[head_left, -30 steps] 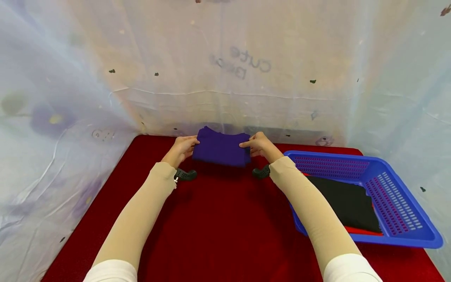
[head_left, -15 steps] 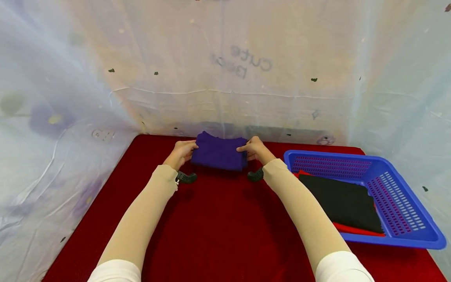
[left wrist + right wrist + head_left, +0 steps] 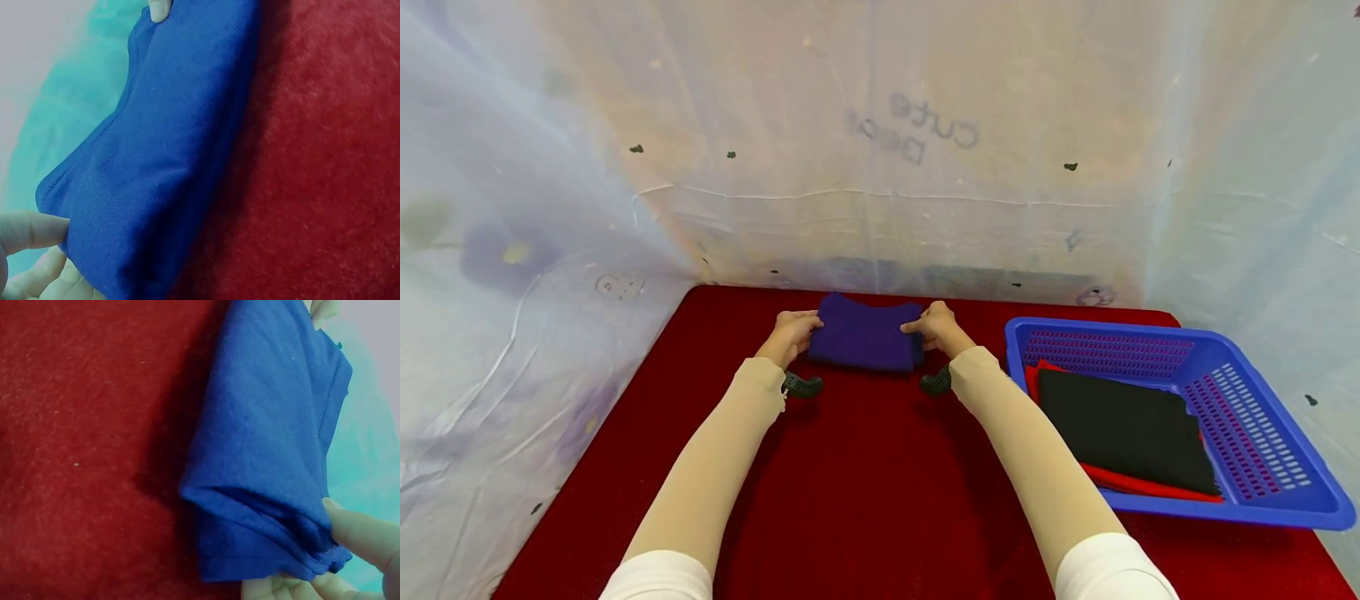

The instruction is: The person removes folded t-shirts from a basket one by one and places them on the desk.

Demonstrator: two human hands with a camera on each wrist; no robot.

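A folded purple cloth (image 3: 865, 337) lies near the far edge of the red tabletop (image 3: 865, 475). My left hand (image 3: 788, 333) pinches its left end, and my right hand (image 3: 934, 327) pinches its right end. In the left wrist view the cloth (image 3: 169, 156) looks blue, with my fingertips (image 3: 31, 230) gripping its near corner. In the right wrist view the cloth (image 3: 269, 450) shows stacked folded layers, and my fingers (image 3: 362, 534) hold its near edge.
A blue plastic basket (image 3: 1262, 450) stands at the right of the table, holding a folded black cloth (image 3: 1123, 429) on top of a red one (image 3: 1138, 487). A pale translucent sheet (image 3: 880, 150) walls in the table at the back and both sides.
Both hands have lowered the purple cloth slightly toward the red tabletop and drawn a little closer together. The basket has not moved.
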